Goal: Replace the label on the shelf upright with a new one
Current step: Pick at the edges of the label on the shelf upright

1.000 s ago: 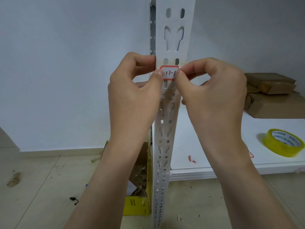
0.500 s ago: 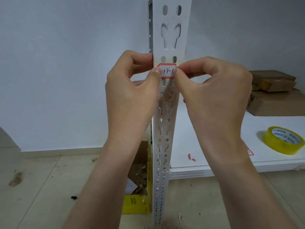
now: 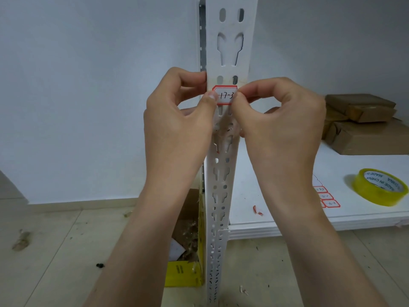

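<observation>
Both thumbs pin label (image 3: pixel 225 95) on upright (image 3: pixel 230 52) | left hand (image 3: pixel 177 129), right hand (image 3: pixel 281 129) grasping its ends | next: you smooth it flat.

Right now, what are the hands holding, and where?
The label, at its two side edges: left hand thumb on its left end, right hand fingertips on its right end, against the upright.

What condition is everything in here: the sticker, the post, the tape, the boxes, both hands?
label: red-bordered, handwritten "17-3", lying flat against the upright
shelf upright: vertical, white, slotted
left hand: thumb pressing the label's left end
right hand: fingertips pinching the label's right end
tape roll: lying flat on the shelf
sheet of spare labels: flat on the shelf
brown parcels: wrapped, stacked
yellow box: open on the floor, scraps inside
</observation>
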A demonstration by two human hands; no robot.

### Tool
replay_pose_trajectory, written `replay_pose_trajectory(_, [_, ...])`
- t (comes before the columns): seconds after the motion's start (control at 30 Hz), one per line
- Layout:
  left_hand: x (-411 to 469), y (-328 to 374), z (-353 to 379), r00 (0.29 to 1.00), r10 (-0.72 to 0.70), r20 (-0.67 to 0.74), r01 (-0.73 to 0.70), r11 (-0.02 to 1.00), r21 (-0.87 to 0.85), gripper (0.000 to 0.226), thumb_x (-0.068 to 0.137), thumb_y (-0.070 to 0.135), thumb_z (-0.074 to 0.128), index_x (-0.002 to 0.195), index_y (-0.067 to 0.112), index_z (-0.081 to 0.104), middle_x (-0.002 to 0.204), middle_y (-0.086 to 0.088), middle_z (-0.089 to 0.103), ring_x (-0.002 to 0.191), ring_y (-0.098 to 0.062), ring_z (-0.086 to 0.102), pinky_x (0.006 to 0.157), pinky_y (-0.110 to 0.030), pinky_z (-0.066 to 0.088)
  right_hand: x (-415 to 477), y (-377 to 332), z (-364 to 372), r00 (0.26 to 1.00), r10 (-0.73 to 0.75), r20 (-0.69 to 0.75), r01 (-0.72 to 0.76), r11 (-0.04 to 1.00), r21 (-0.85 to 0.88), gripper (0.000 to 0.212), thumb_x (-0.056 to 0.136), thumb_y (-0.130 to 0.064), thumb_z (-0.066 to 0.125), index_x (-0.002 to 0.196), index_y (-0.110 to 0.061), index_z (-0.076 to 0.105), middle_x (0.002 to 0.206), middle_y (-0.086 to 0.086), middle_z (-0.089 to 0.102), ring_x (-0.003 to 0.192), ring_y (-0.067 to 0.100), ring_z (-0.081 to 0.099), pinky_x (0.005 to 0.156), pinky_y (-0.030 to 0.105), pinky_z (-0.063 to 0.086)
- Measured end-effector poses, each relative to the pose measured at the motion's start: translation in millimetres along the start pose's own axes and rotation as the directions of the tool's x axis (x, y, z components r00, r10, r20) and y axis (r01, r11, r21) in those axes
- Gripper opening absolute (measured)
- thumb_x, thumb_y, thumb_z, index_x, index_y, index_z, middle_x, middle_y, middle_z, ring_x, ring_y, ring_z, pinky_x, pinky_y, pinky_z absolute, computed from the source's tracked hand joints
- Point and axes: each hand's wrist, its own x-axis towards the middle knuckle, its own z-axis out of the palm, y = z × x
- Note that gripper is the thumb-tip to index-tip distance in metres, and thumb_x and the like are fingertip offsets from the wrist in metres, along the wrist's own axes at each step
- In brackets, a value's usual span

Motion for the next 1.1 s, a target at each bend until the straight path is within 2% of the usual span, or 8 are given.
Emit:
replay_pose_trajectory(0.23, [-1.4,-0.5,1.0,1.0,-0.013,-0.006,0.013,1.0,-0.014,0.02,0.097,0.02,0.072,0.093,0.037,0.061,0.104,0.018,0.074,0.099,0.007,0.07,0.072,-0.023,0.064,-0.1,0.0,2.6,1.0,0.001,0.017,-0.001,1.0,-0.017,0.006,0.091,-0.038,0.075,0.092,-0.034,0.072,0.095,-0.018,0.069,0.076,0.004,0.067,0.072,0.023,0.06])
replay_pose_trajectory(0.53, [1.4,-2.4,-0.7,1.0,-0.029,-0.003,0.029,0.999,-0.021,0.018,0.097,0.019,0.073,0.095,0.034,0.063,0.105,0.017,0.075,0.104,0.001,0.07,0.075,-0.03,0.066,-0.4,3.1,-9.3,0.998,-0.06,-0.012,0.059,0.993,-0.1,0.016,0.089,-0.048,0.077,0.094,-0.032,0.078,0.088,-0.022,0.073,0.063,0.006,0.069,0.066,0.029,0.06])
replay_pose_trajectory(0.73, [1.3,-2.0,-1.1,0.999,-0.051,-0.002,0.051,0.999,-0.017,0.015,0.096,0.021,0.074,0.097,0.033,0.064,0.107,0.017,0.075,0.105,0.001,0.07,0.078,-0.035,0.066,1.1,1.2,-9.7,0.997,-0.068,-0.02,0.065,0.992,-0.106,0.015,0.09,-0.045,0.076,0.094,-0.031,0.079,0.089,-0.018,0.075,0.063,0.009,0.069,0.068,0.036,0.062])
replay_pose_trajectory(0.87, [1.1,-2.2,-0.9,0.998,-0.065,-0.003,0.065,0.998,-0.021,0.013,0.096,0.021,0.074,0.099,0.031,0.065,0.107,0.016,0.075,0.106,0.001,0.07,0.079,-0.036,0.066,1.4,-1.3,-8.7,0.996,-0.082,-0.023,0.078,0.987,-0.14,0.015,0.09,-0.046,0.075,0.096,-0.033,0.08,0.091,-0.019,0.076,0.071,0.008,0.069,0.074,0.033,0.06])
replay_pose_trajectory(1.0, [0.6,-2.2,-0.8,0.997,-0.075,-0.007,0.075,0.997,-0.02,0.012,0.096,0.021,0.073,0.102,0.028,0.067,0.108,0.014,0.075,0.106,0.001,0.07,0.078,-0.035,0.066,1.3,-4.6,-7.7,0.998,-0.065,-0.014,0.061,0.982,-0.177,0.015,0.091,-0.048,0.073,0.096,-0.034,0.079,0.094,-0.02,0.075,0.083,0.004,0.069,0.075,0.017,0.052])
replay_pose_trajectory(1.1, [0.1,-1.8,-0.3,0.996,-0.087,-0.009,0.087,0.996,-0.023,0.012,0.096,0.021,0.073,0.104,0.027,0.067,0.109,0.014,0.075,0.105,0.0,0.07,0.079,-0.038,0.066,0.5,-7.3,-6.4,0.998,-0.056,-0.01,0.053,0.98,-0.191,0.012,0.092,-0.046,0.072,0.095,-0.036,0.078,0.092,-0.022,0.073,0.086,0.006,0.069,0.079,0.024,0.056])
